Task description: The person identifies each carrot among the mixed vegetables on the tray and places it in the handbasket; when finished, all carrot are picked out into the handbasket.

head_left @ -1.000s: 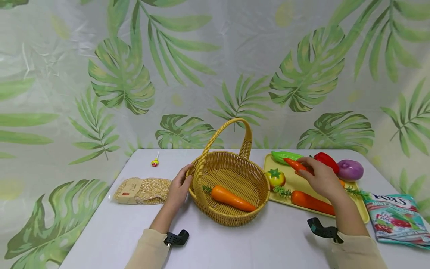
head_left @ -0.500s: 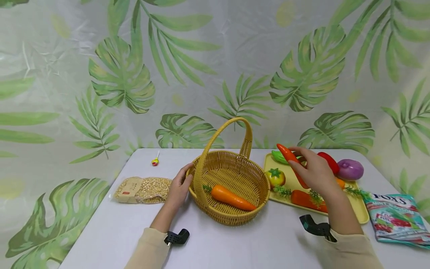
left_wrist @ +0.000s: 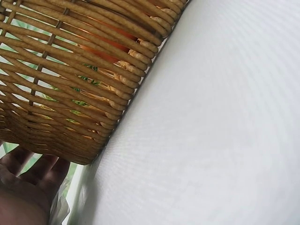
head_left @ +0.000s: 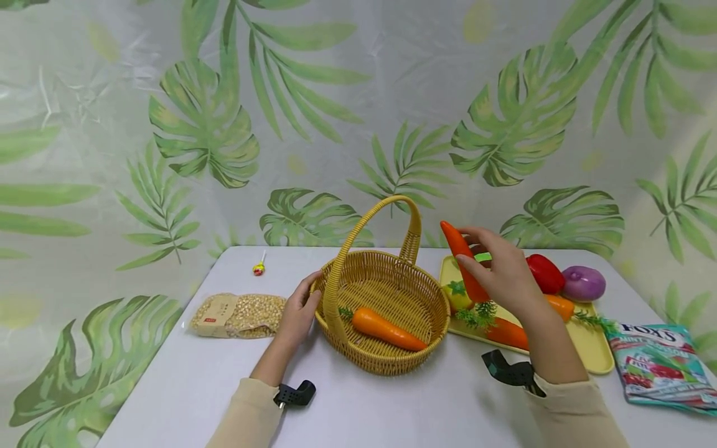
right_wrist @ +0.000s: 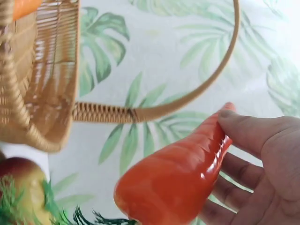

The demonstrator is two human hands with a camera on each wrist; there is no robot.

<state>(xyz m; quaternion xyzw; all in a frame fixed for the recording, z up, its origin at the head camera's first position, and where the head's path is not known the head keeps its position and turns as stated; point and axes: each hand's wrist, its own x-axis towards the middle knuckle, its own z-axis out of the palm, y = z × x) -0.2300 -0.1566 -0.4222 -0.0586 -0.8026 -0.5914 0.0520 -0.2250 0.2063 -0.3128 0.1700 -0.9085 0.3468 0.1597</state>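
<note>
My right hand (head_left: pixel 504 267) pinches an orange-red toy carrot (head_left: pixel 465 264) between thumb and fingers, above the tray's left side. The carrot's narrow tip points up; its leafy green end hangs down. In the right wrist view, the thumb presses near the tip of that carrot (right_wrist: pixel 173 178). A wicker basket (head_left: pixel 386 367) with an arched handle stands mid-table, a second carrot (head_left: pixel 386 330) lying inside. My left hand (head_left: pixel 297 314) holds the basket's left rim. In the left wrist view, its fingertips are partly hidden behind the woven wall (left_wrist: pixel 61 93).
On the yellow tray (head_left: pixel 596 348) lie a tomato (head_left: pixel 456 295), red pepper (head_left: pixel 544 274), purple eggplant-like vegetable (head_left: pixel 584 283) and more carrots (head_left: pixel 506 335). A candy bag (head_left: pixel 663 367) lies right. Left are a bag of kernels (head_left: pixel 241 316) and a lollipop (head_left: pixel 259 269).
My right hand has lifted the carrot off the tray and carried it up and left toward the basket, tilting it more upright. The left hand and the basket have stayed in place.
</note>
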